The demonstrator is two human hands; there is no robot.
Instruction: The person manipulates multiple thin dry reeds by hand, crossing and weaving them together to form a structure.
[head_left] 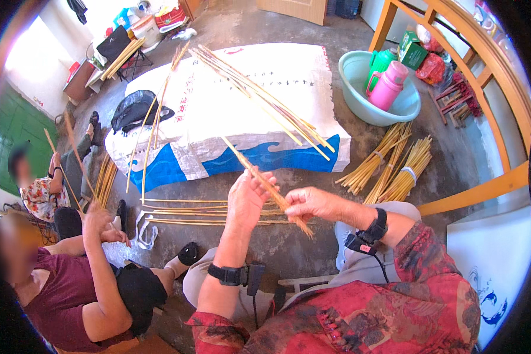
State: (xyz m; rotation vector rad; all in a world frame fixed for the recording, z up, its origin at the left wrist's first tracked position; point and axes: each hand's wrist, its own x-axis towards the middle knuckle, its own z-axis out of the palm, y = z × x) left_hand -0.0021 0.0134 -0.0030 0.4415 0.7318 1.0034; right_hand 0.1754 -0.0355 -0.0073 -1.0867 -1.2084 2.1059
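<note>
A dried reed stalk [237,152] with a feathery brown end slants across in front of me. My left hand [249,192], palm turned up, cradles the stalk in loosely curled fingers. Pinched by its thumb and fingers, the feathery end [299,223] is in my right hand [308,203]. Beneath my hands, several loose stalks [183,207] lie side by side on the floor. More long stalks [259,94] rest on a white and blue woven sheet [230,121] just beyond.
Tied bundles of stalks [404,171] lie to the right, below a pale blue basin [351,88] holding a pink flask [387,85] and a green flask [379,64]. A wooden frame [478,194] stands at right. Two other people sit at left; the nearer wears a maroon top [65,283].
</note>
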